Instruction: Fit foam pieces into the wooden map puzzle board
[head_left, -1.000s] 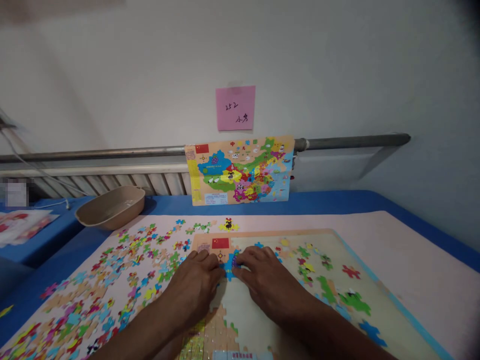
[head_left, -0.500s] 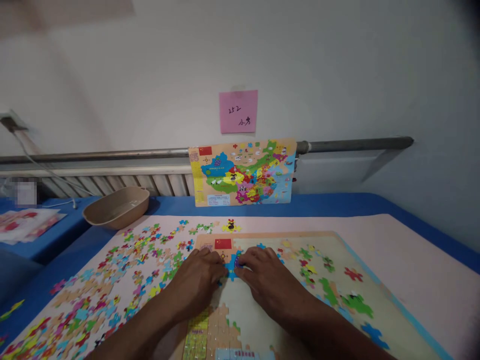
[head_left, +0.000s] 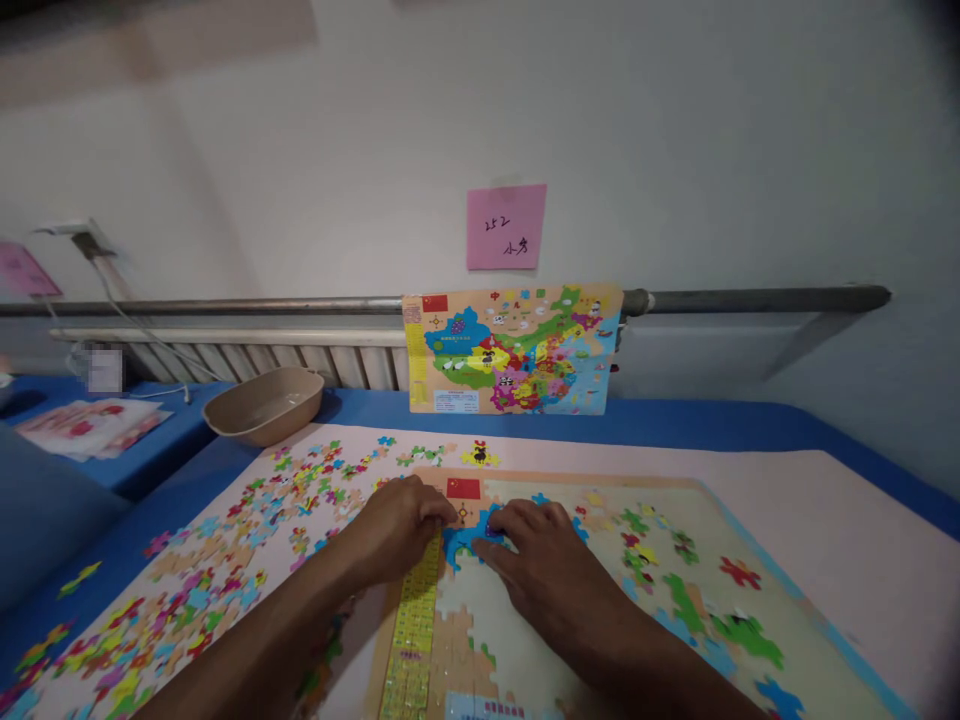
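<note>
My left hand [head_left: 405, 530] rests at the left side of a map jigsaw, with its fingers curled and pressed together beside the compass piece [head_left: 463, 514]. Whatever its fingertips cover is hidden. My right hand [head_left: 544, 560] has thumb and fingers closed around a blue puzzle piece with purple grapes [head_left: 491, 528], partly hidden. Joined blue pieces [head_left: 454, 548] lie between the hands, under the red flag piece [head_left: 463, 488]. Down the left edge runs a joined yellow strip [head_left: 410, 620], with tan pieces [head_left: 454, 650] alongside.
Many loose puzzle pieces [head_left: 199, 590] spread over the pink sheet at left. More, such as a red piece [head_left: 740, 573], lie on the puzzle board [head_left: 600, 640]. A tan basin [head_left: 264, 405] stands behind. A printed map [head_left: 517, 350] hangs on the pipe [head_left: 757, 299].
The view has turned left. My left hand has moved slightly left and away from me, uncovering blue pieces and the yellow strip. My right hand has shifted slightly left over the board.
</note>
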